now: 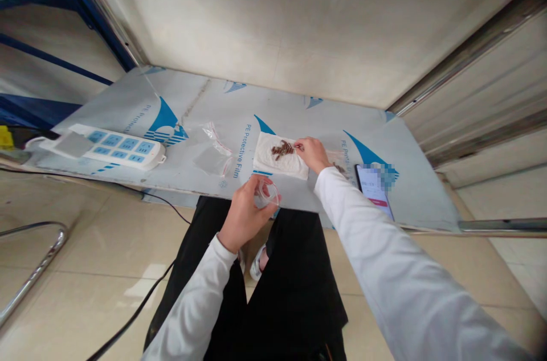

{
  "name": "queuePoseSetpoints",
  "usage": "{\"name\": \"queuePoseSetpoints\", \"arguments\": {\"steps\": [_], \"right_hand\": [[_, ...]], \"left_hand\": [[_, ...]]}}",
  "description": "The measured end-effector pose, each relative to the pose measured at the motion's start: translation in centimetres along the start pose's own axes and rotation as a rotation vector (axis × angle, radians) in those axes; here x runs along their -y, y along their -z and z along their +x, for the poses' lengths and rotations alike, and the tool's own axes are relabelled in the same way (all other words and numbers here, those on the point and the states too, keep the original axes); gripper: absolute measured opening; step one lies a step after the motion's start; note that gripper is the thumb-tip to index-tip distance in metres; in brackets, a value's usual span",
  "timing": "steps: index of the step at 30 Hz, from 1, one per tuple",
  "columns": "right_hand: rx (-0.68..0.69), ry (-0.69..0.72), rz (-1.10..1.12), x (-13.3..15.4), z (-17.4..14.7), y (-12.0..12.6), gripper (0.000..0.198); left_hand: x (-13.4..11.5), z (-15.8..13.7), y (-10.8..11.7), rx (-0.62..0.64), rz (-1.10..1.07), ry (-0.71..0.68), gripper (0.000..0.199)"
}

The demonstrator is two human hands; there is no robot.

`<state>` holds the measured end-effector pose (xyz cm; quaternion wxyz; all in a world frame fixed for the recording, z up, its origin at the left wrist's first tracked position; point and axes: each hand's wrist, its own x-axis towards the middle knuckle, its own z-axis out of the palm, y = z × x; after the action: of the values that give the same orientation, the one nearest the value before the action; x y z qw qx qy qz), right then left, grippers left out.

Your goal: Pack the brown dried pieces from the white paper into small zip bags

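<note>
My left hand (247,208) is curled around a small transparent plastic cup (268,192), with thumb and fingers on its sides, just in front of the table edge. My right hand (313,154) reaches over a folded white tissue (284,167). Its fingertips are pinched together beside a small heap of brown pieces (282,150). What sits between those fingertips is too small to make out. The pieces are short and dark, and their exact kind cannot be told from here.
A table (200,93) covered in printed protective film spans the view. On it lie a white power strip (123,147) at left, a transparent zip bag (209,153) and a phone (373,190) at right. Another transparent bag (338,157) is partly behind my right wrist. A black cable (141,304) crosses the floor.
</note>
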<state>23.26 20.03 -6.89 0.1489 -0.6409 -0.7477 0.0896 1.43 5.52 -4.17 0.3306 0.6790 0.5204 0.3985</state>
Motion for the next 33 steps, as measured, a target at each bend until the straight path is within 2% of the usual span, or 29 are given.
{"name": "queuePoseSetpoints", "arguments": {"steps": [3,5,7,9,11,17,19,21,23,25,27,30,33], "right_hand": [[-0.13,-0.017,0.148,2.8,-2.3,2.4,0.026],[-0.208,0.014,0.424,5.5,-4.8,4.5,0.027],[-0.121,0.063,0.606,8.0,-7.4,6.4,0.026],[-0.026,0.093,0.627,9.9,-9.4,7.6,0.022],[0.013,0.123,0.568,10.9,-10.4,8.3,0.019],[0.132,0.298,0.484,11.1,-10.6,9.2,0.02],[0.14,0.285,0.524,10.1,-9.8,8.9,0.021],[0.056,0.197,0.549,8.3,-8.2,7.7,0.023],[-0.055,0.077,0.459,6.0,-5.9,5.8,0.023],[-0.002,-0.017,0.227,3.7,-3.4,3.6,0.029],[0.034,-0.051,0.126,2.1,-1.3,1.5,0.031],[0.054,-0.048,0.088,1.3,0.4,-0.5,0.029],[0.075,-0.036,0.072,1.2,0.8,-1.4,0.029]], "left_hand": [[-0.1,0.8,-0.2,-0.049,-0.012,-0.021,0.025],[-0.2,1.3,-0.4,-0.084,-0.03,-0.041,0.027],[-0.6,1.7,-0.6,-0.106,-0.059,-0.067,0.029],[-1.0,1.8,-0.8,-0.123,-0.093,-0.097,0.029],[-1.3,1.7,-1.0,-0.134,-0.125,-0.123,0.03],[-1.6,1.3,-1.4,-0.126,-0.17,-0.117,0.029],[-1.3,1.2,-1.4,-0.144,-0.158,-0.089,0.029],[-1.0,1.1,-1.4,-0.166,-0.143,-0.056,0.03],[-0.7,0.9,-1.3,-0.19,-0.139,-0.031,0.03],[-0.5,0.7,-1.3,-0.196,-0.142,-0.019,0.03],[-0.4,0.6,-1.1,-0.193,-0.14,-0.015,0.029],[-0.3,0.5,-0.8,-0.195,-0.132,-0.012,0.028],[-0.1,0.5,-0.7,-0.196,-0.13,0.001,0.028]]}}
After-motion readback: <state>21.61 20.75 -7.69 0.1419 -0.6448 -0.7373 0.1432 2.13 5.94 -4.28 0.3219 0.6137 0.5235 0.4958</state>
